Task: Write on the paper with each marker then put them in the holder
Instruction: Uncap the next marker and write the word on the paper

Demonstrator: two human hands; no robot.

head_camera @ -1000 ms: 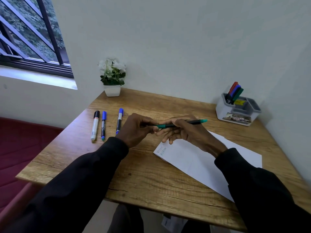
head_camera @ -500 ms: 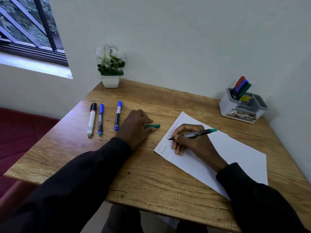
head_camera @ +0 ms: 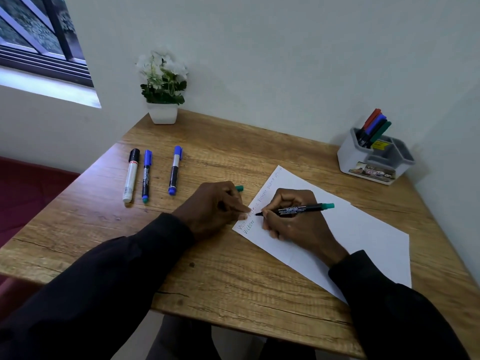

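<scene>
The tabletop (head_camera: 233, 281) lay under both my hands. The paper (head_camera: 363, 242) sat slantwise beneath my right hand (head_camera: 293, 219), with the holder (head_camera: 348, 157) far beyond it to the right. Three capped markers (head_camera: 147, 175) lay left of my left hand (head_camera: 213, 206), which was curled, fingertips at the paper's edge. My right hand pinched the green marker (head_camera: 298, 208), its long axis nearly level, tip on the paper pointing towards my left hand, green tail to the right. The green cap (head_camera: 239, 188) poked out beyond my left knuckles; I could not tell whether I gripped it.
</scene>
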